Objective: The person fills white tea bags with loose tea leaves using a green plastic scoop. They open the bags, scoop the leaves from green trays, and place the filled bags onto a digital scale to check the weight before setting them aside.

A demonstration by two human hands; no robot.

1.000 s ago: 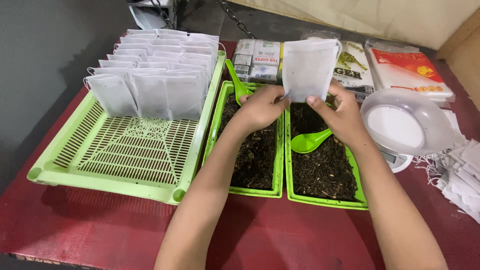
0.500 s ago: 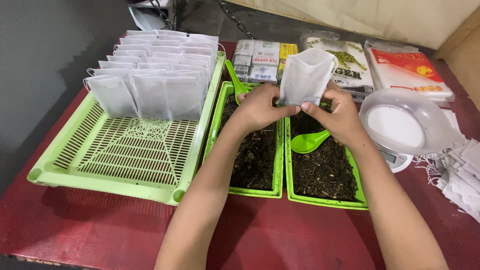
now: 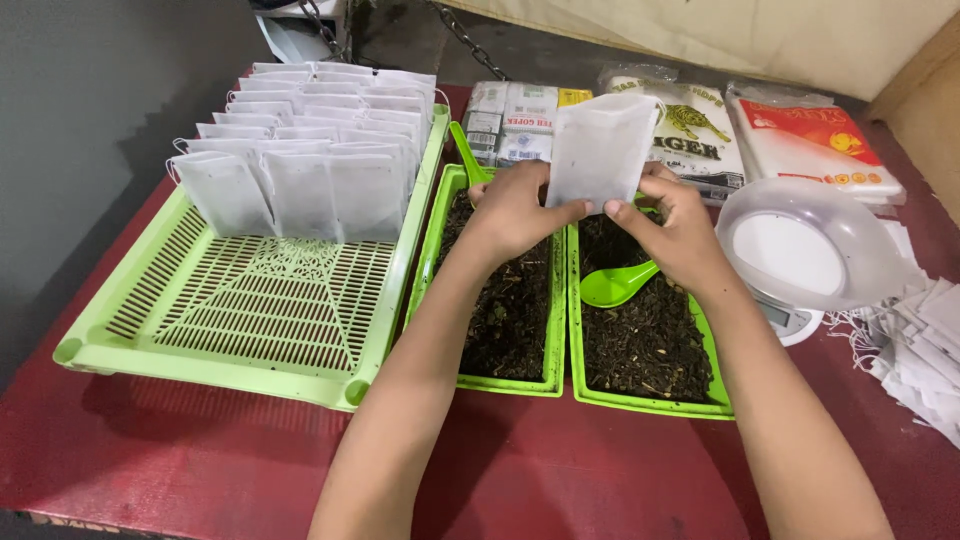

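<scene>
Above two green trays (image 3: 560, 385) of dark loose leaf | white filter bag (image 3: 600, 150) is held upright | pinched at lower edge by left hand (image 3: 512, 208) and right hand (image 3: 680, 232) | green scoop (image 3: 615, 285) lies beneath.

Two bare forearms, no sleeves, watch or rings visible; left hand (image 3: 515, 210) and right hand (image 3: 680, 235) both ungloved, fingernails short, elbows cut off by frame edge.

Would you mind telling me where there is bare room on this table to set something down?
The red table is bare along its near edge, in front of the slotted tray. That tray's near half is free; its far half holds white bags. The far side is crowded with packets; the right holds a scale.
</scene>
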